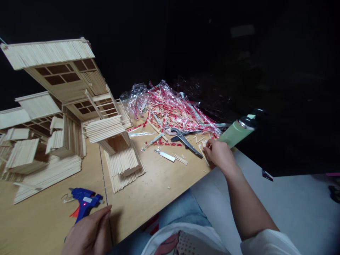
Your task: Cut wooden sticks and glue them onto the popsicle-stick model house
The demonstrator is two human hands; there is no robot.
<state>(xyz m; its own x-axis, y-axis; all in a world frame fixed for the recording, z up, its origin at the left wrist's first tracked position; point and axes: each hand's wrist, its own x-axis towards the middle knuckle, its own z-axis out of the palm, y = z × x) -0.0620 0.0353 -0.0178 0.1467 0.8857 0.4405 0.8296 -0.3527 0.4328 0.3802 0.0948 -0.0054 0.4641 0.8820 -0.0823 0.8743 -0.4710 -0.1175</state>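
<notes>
My right hand [220, 155] is at the table's right edge, fingers closed and reaching over a few thin wooden sticks [203, 155]. What it pinches, if anything, is hidden. Just behind it lies a tilted light-green bottle [235, 134] with a dark cap. At the lower left is my left hand [89, 232], thumb and fingers pressed together; I cannot make out anything between them. Right beside that hand is a blue glue gun [84, 199] with an orange trigger and a lit red light. A small house-like model [122, 154] of wooden sticks stands beyond it.
A larger stick-built house model [61, 78] fills the left of the wooden table [156, 180]. Behind lies a heap of red-printed wrappers [175, 106] with sticks. Grey-handled pliers [187, 142], a white-handled cutter [166, 156] and stick offcuts [181, 159] lie in front.
</notes>
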